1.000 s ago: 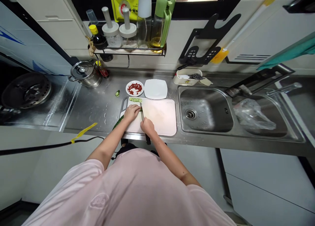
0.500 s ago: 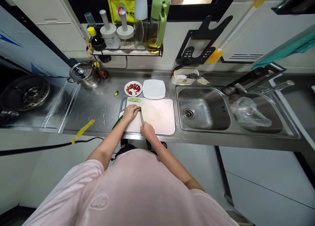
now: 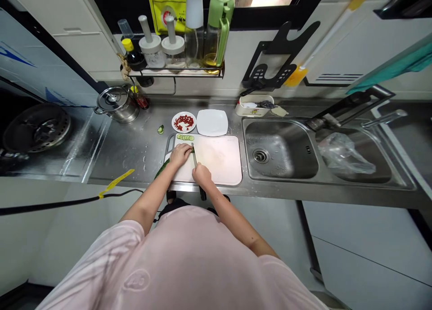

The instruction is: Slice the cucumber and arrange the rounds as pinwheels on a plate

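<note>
We see a row of pale green cucumber rounds (image 3: 185, 138) already cut on the pale pink plastic cutting board (image 3: 219, 161), the long dark green cucumber (image 3: 161, 168) still largely uncut beneath the spread, curved left hand (image 3: 180, 155), and the right hand (image 3: 202, 175) closed around a steel kitchen knife (image 3: 195, 158) at its cut end.

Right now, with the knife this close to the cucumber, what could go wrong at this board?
The left hand rests on the cucumber right beside the blade of the kitchen knife, so a slip could nick its fingers. One end of the cucumber seems to run off the edge of the cutting board, so it might roll or shift under the blade. Water marks on the steel counter could also let the board slide.
</note>
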Demonstrator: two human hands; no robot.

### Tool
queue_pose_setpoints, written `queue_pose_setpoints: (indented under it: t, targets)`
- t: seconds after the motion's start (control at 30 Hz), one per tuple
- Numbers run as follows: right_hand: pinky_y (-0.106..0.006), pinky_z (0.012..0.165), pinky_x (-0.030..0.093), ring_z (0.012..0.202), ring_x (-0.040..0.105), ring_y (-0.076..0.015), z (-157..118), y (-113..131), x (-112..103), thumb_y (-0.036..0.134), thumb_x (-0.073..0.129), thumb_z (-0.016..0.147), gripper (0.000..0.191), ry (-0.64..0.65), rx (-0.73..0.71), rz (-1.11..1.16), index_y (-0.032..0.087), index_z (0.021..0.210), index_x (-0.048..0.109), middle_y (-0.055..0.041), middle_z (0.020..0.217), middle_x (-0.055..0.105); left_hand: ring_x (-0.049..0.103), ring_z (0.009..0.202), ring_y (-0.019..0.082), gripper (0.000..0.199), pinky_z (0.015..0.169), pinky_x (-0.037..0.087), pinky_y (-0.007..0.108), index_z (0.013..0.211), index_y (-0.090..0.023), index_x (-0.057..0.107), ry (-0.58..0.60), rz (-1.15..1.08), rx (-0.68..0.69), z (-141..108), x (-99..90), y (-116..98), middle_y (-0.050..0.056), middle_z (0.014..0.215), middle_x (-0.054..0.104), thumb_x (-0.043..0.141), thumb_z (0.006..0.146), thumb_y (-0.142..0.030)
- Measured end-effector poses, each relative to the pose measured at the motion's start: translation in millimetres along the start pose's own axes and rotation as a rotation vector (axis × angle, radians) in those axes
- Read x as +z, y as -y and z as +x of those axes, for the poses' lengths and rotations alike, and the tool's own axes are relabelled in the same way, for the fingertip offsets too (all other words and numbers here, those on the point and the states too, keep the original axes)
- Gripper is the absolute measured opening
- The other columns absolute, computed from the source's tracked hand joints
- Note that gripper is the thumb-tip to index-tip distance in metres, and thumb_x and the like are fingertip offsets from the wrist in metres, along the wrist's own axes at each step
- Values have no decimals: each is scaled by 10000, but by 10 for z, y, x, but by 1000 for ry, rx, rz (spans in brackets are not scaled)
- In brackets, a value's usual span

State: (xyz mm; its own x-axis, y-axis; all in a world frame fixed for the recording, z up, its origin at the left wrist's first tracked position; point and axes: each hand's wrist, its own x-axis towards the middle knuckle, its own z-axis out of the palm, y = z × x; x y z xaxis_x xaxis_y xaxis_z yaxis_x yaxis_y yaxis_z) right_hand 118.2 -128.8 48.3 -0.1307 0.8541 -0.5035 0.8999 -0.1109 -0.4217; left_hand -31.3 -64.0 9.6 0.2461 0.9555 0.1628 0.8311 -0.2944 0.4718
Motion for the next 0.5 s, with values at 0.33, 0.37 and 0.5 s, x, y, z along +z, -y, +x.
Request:
queue_pose_setpoints:
  t: [0.33, 0.37, 0.5]
  targets:
    - [-321, 747, 449, 950, 639, -254, -15, -17, 19, 204, 359, 915, 258, -10, 3, 1, 126, 1071, 549, -163, 1013, 664, 549, 999, 210, 231, 906, 416, 351, 1023, -236, 661, 6, 5, -5, -9, -8, -18, 49, 1039, 655, 463, 912, -280]
    - [-323, 749, 449, 956, 637, -256, 15, 2, 3, 201, 359, 914, 260, -12, 5, 3, 124, 1075, 548, -165, 1020, 663, 550, 996, 209, 230, 906, 416, 351, 1020, -237, 661, 8, 7, -5, -8, -11, -21, 49, 1035, 655, 461, 912, -277]
    - [-327, 755, 451, 975, 633, -264, 66, 48, -36, 199, 368, 911, 263, -2, 20, 3, 121, 1089, 546, -166, 1041, 659, 554, 989, 211, 233, 905, 418, 354, 1016, -234, 661, 19, 11, -10, -4, -19, -30, 51, 1029, 655, 456, 912, -273]
